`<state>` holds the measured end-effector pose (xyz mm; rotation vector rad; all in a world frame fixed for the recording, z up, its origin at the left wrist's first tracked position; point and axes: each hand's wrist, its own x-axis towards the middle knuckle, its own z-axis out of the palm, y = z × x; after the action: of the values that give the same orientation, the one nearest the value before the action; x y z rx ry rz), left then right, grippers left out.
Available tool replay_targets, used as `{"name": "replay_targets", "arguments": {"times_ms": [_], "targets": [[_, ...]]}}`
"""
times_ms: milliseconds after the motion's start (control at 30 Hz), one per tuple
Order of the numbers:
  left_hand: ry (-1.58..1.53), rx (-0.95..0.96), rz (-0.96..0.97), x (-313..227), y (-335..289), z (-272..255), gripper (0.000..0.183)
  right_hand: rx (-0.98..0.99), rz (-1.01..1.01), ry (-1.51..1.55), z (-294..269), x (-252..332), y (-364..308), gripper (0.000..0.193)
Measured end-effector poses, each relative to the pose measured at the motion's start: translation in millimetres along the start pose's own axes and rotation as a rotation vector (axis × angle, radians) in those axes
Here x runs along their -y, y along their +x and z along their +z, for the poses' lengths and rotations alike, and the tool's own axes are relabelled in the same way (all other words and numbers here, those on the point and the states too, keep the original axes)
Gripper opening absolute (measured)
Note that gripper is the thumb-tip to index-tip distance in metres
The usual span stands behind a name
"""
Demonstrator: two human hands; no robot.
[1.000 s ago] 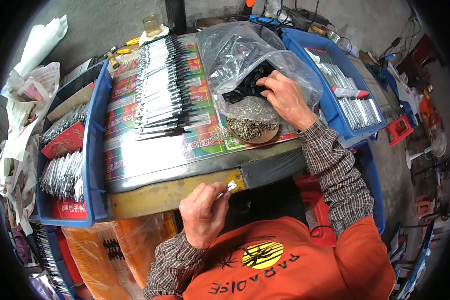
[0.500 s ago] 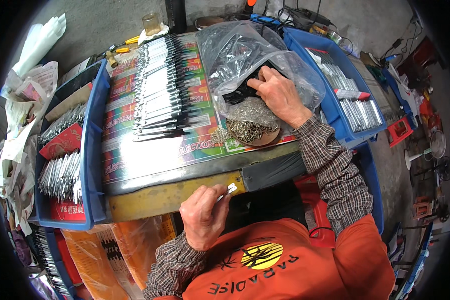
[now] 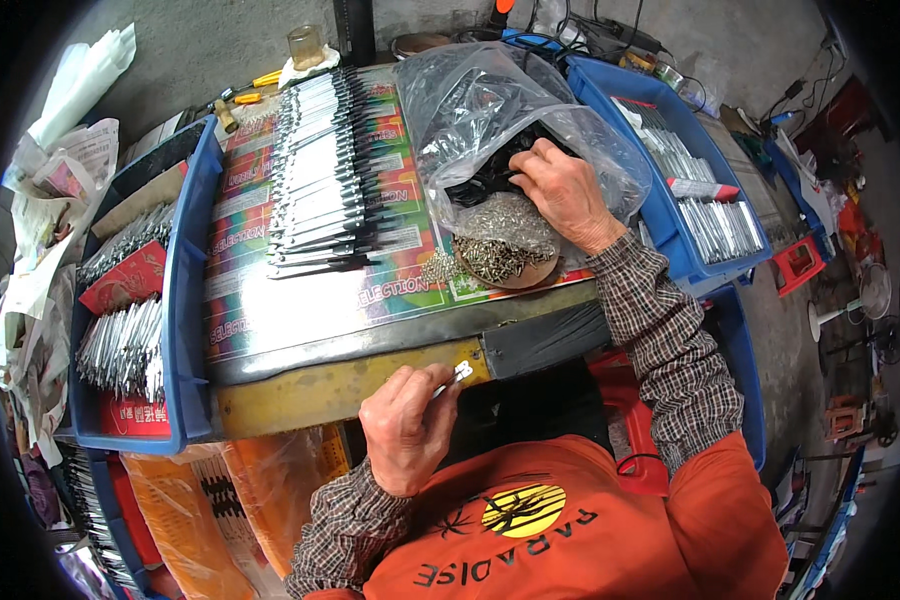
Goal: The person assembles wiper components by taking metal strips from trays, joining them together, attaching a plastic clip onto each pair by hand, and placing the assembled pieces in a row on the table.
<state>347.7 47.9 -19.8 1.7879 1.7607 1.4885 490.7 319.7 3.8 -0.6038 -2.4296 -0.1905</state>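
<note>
Two hands are working apart: the left hand (image 3: 407, 428) is pinching a small, stiff metal strip (image 3: 456, 375) at the near table edge (image 3: 300, 392), while the right hand (image 3: 565, 190) is reaching into a crinkly clear bag (image 3: 470, 95) of black parts (image 3: 490, 180); its grip is hidden. Thin, light and probably slippery, the strip is best gripped by its flat sides, near one end.

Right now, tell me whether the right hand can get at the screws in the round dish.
Probably yes: the right hand sits in the plastic bag just behind the dish of screws, with nothing lying between them.
</note>
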Motion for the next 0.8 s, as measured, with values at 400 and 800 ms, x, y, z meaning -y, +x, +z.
{"name": "replay_targets", "arguments": {"times_ms": [400,800], "targets": [[0.006,-0.013,-0.001,-3.4,-2.4,0.0,0.015,0.07,0.544,0.843,-57.6,63.6,-30.0,0.016],[-0.011,0.082,-0.035,-20.4,-3.1,0.2,0.017,0.212,0.604,1.327,-76.4,121.3,-87.1,0.018]]}}
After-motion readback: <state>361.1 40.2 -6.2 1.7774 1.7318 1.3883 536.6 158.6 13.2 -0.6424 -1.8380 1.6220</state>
